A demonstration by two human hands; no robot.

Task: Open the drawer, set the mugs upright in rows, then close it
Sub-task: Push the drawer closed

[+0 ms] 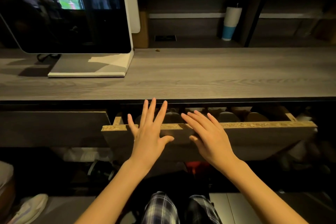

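Observation:
The drawer (263, 133) under the wooden counter stands slightly open, its raw chipboard top edge showing. Inside, in the narrow gap, I see the dim rounded tops of several mugs (228, 116); whether they stand upright I cannot tell. My left hand (148, 132) lies flat with fingers spread over the drawer's front panel and top edge, left of centre. My right hand (207, 133) lies flat beside it, fingers spread and pointing up-left across the same edge. Neither hand holds anything.
The grey wood-grain counter (200, 74) overhangs the drawer. A monitor on a white stand (87, 67) sits at the left. A white and blue tumbler (230, 22) stands on the back shelf. A closed drawer front (52, 127) is to the left. My plaid-clad knees (180, 209) are below.

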